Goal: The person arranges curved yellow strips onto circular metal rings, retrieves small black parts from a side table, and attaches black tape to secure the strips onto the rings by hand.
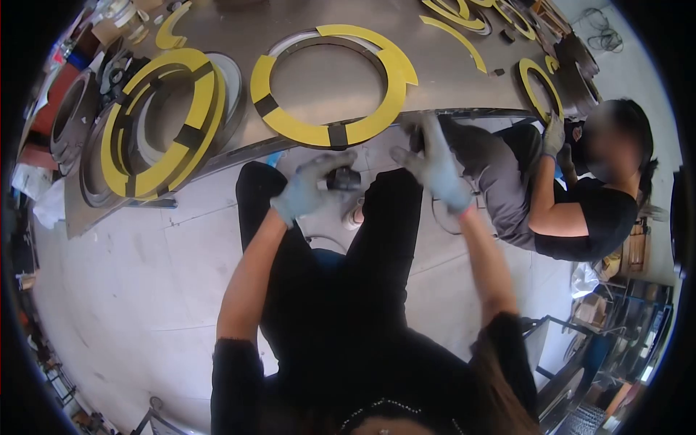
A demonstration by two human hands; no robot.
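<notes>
Both my hands wear pale grey-blue gloves and are raised above my lap at the table's front edge. My left hand [308,190] is closed round a small black roll [344,179]. Higher and to the right, my right hand [435,165] is blurred by motion, with a dark object that I cannot make out at its fingers. Just beyond my hands lies a ring [394,94] with yellow segments and black tape bands, partly over the table edge. To the left, stacked yellow rings [206,105] with black bands lean over the table's corner.
A co-worker [594,196] sits at the right, a gloved hand on another yellow ring [540,87]. Loose yellow arcs [457,42] and more rings lie on the metal table [239,32]. Shelves and boxes stand at the lower right.
</notes>
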